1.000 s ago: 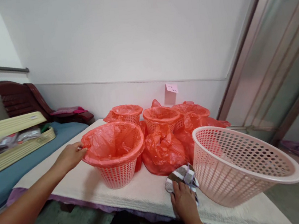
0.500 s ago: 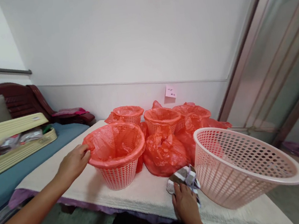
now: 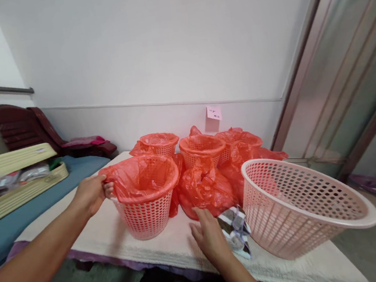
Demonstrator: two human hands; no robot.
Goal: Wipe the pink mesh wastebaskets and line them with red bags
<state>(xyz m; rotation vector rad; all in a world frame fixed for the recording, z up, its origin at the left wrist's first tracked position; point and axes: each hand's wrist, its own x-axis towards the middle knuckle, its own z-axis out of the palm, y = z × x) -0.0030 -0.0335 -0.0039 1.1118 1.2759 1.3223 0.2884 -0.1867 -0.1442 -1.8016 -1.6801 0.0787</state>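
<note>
My left hand [image 3: 92, 193] pinches the edge of a red plastic bag [image 3: 119, 173] that lines a small pink basket [image 3: 145, 216]. The liner is pulled out from the rim on that side. Fingers apart and holding nothing, my right hand [image 3: 209, 235] hovers over the white cloth between this basket and a folded piece of grey, white and brown patterned fabric [image 3: 236, 227]. Right behind the fabric sits a filled red plastic bag [image 3: 206, 187]. A large, wide pink basket [image 3: 297, 210] without a liner stands to the right of the fabric.
Several more small baskets with red liners, including one basket [image 3: 203, 148], stand along the back of the table [image 3: 188, 252]. A pink note [image 3: 214, 113] is on the wall. A cream lidded box [image 3: 18, 193] lies on a blue bed at left.
My right hand has left the patterned fabric and moved left and up. My left hand has drawn the bag's edge outward over the basket rim.
</note>
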